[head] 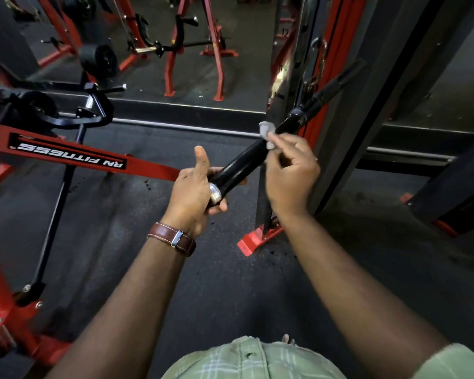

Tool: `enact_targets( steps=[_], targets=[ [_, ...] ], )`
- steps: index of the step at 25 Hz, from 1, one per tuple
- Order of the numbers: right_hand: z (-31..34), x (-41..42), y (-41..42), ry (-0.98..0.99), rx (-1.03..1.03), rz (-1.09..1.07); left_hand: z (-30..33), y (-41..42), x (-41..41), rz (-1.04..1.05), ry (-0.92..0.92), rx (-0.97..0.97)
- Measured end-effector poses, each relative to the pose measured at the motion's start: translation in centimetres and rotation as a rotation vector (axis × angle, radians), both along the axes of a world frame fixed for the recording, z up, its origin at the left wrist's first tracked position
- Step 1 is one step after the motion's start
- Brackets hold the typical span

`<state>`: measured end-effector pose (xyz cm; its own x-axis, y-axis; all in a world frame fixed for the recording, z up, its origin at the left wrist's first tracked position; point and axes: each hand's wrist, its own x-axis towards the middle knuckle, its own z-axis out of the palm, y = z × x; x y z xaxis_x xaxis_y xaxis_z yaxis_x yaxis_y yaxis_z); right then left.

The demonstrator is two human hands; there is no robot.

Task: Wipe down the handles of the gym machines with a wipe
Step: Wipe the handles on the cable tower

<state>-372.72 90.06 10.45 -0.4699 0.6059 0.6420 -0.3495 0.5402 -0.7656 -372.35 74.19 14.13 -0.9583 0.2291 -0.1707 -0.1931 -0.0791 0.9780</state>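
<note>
gym floor; left hand (196, 191) grips handle (241, 162), right hand (290, 170) pinches wipe (267, 132).

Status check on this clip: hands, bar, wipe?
Left hand grips bar near its capped end. Right hand pinches wipe against bar, mid-length. Nothing in the way.

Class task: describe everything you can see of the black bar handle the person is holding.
The black bar handle is a long, glossy tube, seemingly metal, with a silver end cap nearest the camera. It slants from lower left up to the right toward the machine frame. The left hand grips its capped end, thumb raised. The right hand pinches a small whitish wipe against the bar further up.
</note>
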Motion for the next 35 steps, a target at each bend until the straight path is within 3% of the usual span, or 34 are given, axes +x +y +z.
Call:
enact_targets(
  steps=[3, 6, 8, 10, 13, 17, 21, 22, 25, 27, 30, 35],
  targets=[
    [-0.2, 3.0, -4.6, -0.120, -0.562, 0.313, -0.2, -0.4, -0.5, 0.019, -0.043, -0.003],
    [1.1, -0.2, -1.3, -0.157, -1.266, 0.275, 0.1, -0.3, 0.0, -0.035, -0.081, 0.014],
    [1.7, -1.6, -0.3, -0.201, -1.479, 0.287, 0.0, 0.1, 0.3, -0.012, -0.071, -0.016],
    [1.2, 0.0, -2.4, -0.421, -1.464, 0.488, -0.1, 0.6, 0.3, 0.063, -0.038, -0.043],
    [0.3, 3.1, -4.6, -0.610, -1.253, 0.807, -0.2, 1.0, 0.1, 0.146, -0.042, -0.035],
    [1.0, -1.5, -0.3, -0.420, -1.566, 0.567, 0.2, 1.3, 0.5, 0.157, -0.056, -0.105],
    [0.5, 3.3, -2.9, -0.676, -1.227, 0.960, 0.8, 1.4, 0.5, 0.191, -0.073, -0.150],
    [0.6, 3.8, -2.5, -0.680, -1.244, 0.973, 0.8, 1.4, 0.4, 0.188, -0.080, -0.154],
    [1.7, 1.9, -0.3, -0.463, -1.522, 0.682, 0.8, 1.4, 0.5, 0.164, -0.064, -0.135],
    [2.0, 1.9, -0.6, -0.304, -1.325, 0.481, 0.8, 1.5, 0.6, 0.166, -0.080, -0.106],
    [1.5, 4.4, -2.9, -0.280, -0.560, 0.229, 1.4, 1.5, 0.9, 0.126, -0.135, -0.014],
    [3.4, 4.4, -1.7, -0.183, 0.302, 0.198, 1.7, 0.9, 2.8, -0.063, -0.217, 0.171]
  ],
)
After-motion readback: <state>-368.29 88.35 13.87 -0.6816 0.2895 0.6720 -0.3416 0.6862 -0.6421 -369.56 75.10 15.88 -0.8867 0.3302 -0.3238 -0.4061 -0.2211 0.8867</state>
